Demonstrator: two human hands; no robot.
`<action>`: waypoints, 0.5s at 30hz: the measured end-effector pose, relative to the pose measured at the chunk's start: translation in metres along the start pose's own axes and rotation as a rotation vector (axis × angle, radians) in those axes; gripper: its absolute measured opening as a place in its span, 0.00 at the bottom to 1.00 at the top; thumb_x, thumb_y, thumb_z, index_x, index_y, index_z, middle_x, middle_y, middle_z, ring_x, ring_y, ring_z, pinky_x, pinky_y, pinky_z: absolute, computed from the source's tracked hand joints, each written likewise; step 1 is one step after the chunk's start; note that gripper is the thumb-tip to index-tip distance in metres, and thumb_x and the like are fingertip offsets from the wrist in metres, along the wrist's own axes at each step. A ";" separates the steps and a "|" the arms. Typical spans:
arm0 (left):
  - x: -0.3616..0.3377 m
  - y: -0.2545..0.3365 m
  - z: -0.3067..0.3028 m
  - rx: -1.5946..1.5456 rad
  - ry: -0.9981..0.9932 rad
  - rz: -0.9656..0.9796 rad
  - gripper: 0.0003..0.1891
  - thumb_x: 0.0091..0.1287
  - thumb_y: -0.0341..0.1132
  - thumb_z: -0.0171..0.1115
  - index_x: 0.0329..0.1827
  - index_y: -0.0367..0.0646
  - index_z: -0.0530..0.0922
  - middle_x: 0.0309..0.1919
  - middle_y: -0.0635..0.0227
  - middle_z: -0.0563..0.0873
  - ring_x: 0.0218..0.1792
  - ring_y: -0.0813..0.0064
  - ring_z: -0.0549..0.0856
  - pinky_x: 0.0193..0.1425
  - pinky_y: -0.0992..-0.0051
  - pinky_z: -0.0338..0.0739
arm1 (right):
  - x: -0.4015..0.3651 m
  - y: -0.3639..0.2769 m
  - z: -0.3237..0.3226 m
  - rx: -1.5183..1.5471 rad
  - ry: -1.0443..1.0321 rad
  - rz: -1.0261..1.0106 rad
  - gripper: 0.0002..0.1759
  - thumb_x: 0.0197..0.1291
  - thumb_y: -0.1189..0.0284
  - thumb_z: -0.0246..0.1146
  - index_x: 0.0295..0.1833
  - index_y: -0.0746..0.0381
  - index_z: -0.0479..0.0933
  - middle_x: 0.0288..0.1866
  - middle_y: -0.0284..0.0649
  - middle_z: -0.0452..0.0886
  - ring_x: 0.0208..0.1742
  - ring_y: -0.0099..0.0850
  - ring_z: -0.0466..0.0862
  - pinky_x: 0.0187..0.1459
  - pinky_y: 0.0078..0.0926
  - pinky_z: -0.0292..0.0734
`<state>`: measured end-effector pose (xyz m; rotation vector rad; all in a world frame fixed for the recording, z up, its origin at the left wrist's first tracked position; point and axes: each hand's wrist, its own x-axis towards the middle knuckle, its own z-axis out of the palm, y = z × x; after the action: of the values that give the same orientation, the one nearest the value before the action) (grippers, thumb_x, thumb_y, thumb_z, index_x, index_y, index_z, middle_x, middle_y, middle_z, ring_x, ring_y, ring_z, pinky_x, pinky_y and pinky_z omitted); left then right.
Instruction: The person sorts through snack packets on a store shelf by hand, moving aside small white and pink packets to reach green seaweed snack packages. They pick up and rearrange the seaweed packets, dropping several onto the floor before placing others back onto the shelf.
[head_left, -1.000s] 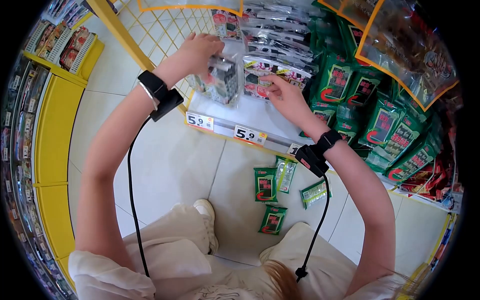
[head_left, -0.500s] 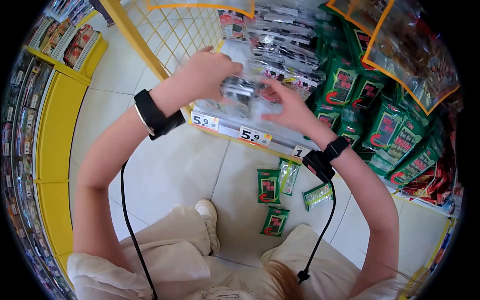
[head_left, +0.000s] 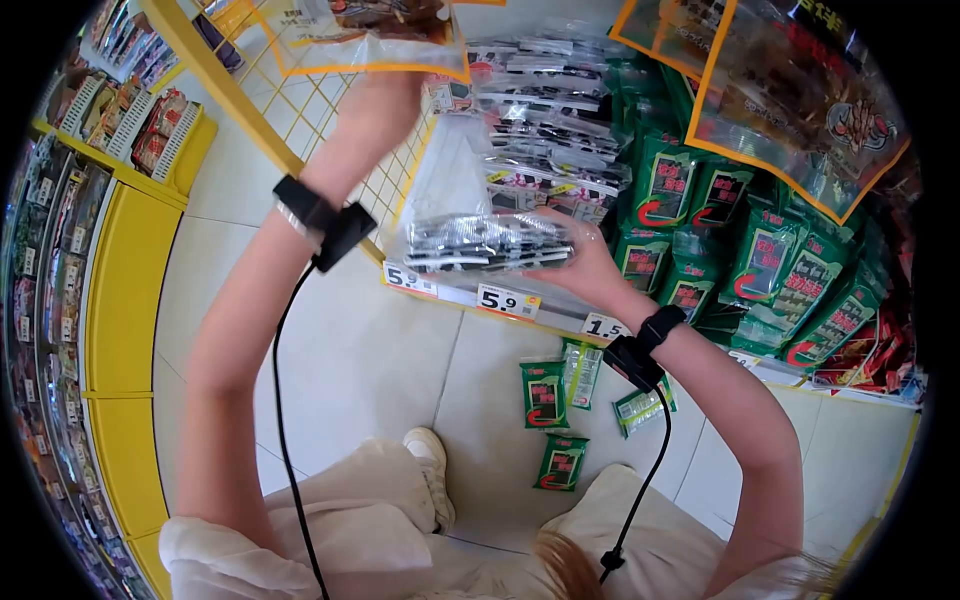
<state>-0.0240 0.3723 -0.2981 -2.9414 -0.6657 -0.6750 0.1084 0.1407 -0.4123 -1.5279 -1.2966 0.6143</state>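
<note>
My right hand point(head_left: 583, 262) grips the right end of a clear plastic packet point(head_left: 490, 243) filled with black-and-white pieces. The packet lies level above the front edge of the shelf. Farther back on the left, my left hand point(head_left: 383, 108) reaches beside the yellow wire divider, its fingers hidden behind a hanging orange-edged bag point(head_left: 370, 55). Close to it stands a white-and-pink printed packet point(head_left: 450, 95). Behind my right hand, a row of similar clear packets point(head_left: 550, 130) fills the middle of the shelf.
Green snack packs point(head_left: 670, 185) are stacked to the right, with more orange-edged bags point(head_left: 800, 110) hanging over them. Several green packs point(head_left: 545, 395) lie on the floor by my feet. Price tags point(head_left: 508, 300) line the shelf edge. A yellow shelf unit point(head_left: 130, 290) stands at left.
My left hand has come off the clear packets and moved back and up, behind the hanging bag. My right hand now holds a packet near the front edge.
</note>
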 end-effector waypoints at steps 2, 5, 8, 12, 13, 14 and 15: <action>0.029 -0.044 0.028 0.002 0.147 0.040 0.14 0.72 0.38 0.56 0.55 0.43 0.80 0.37 0.50 0.87 0.43 0.47 0.85 0.46 0.54 0.79 | -0.001 0.004 -0.004 0.022 -0.033 -0.052 0.36 0.41 0.73 0.81 0.60 0.65 0.78 0.57 0.43 0.84 0.57 0.31 0.83 0.62 0.27 0.74; 0.065 -0.052 0.047 0.178 0.014 0.026 0.14 0.71 0.35 0.55 0.57 0.45 0.80 0.41 0.48 0.87 0.47 0.47 0.86 0.49 0.55 0.79 | -0.002 0.017 -0.001 0.029 0.001 -0.191 0.35 0.40 0.75 0.80 0.59 0.64 0.79 0.58 0.43 0.83 0.59 0.33 0.83 0.63 0.31 0.74; 0.087 -0.063 0.086 0.193 0.053 -0.017 0.15 0.70 0.35 0.56 0.58 0.47 0.80 0.44 0.46 0.87 0.48 0.47 0.86 0.53 0.55 0.79 | -0.002 0.015 0.000 0.056 0.035 -0.116 0.35 0.40 0.76 0.79 0.59 0.63 0.78 0.56 0.43 0.84 0.58 0.34 0.83 0.62 0.31 0.75; 0.078 -0.022 0.043 0.216 -0.417 0.009 0.17 0.72 0.40 0.53 0.56 0.39 0.80 0.44 0.43 0.86 0.48 0.43 0.85 0.53 0.55 0.79 | -0.005 0.019 0.003 0.079 0.043 -0.101 0.31 0.40 0.76 0.79 0.55 0.64 0.79 0.53 0.42 0.84 0.56 0.33 0.84 0.60 0.30 0.76; 0.065 -0.017 0.040 0.147 -0.465 -0.041 0.20 0.73 0.44 0.53 0.52 0.32 0.79 0.42 0.42 0.86 0.46 0.42 0.85 0.51 0.54 0.78 | -0.006 0.019 0.002 0.066 0.024 -0.096 0.31 0.41 0.76 0.79 0.55 0.64 0.78 0.54 0.42 0.84 0.55 0.34 0.84 0.59 0.31 0.76; 0.046 0.007 0.018 0.093 -0.432 -0.090 0.25 0.74 0.49 0.53 0.48 0.30 0.79 0.38 0.41 0.86 0.44 0.42 0.85 0.49 0.54 0.78 | -0.008 0.022 0.004 0.073 0.016 -0.091 0.31 0.41 0.76 0.79 0.55 0.64 0.78 0.54 0.42 0.84 0.55 0.34 0.84 0.59 0.31 0.76; 0.033 0.034 -0.008 0.013 -0.520 -0.206 0.29 0.73 0.55 0.54 0.46 0.30 0.79 0.38 0.41 0.85 0.43 0.42 0.85 0.48 0.53 0.78 | -0.011 0.024 0.006 0.061 0.036 -0.081 0.31 0.41 0.76 0.79 0.56 0.64 0.78 0.53 0.42 0.84 0.55 0.34 0.84 0.59 0.31 0.76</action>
<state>0.0138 0.3536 -0.2749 -3.0716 -1.0093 0.1074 0.1104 0.1347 -0.4388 -1.4232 -1.2950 0.5673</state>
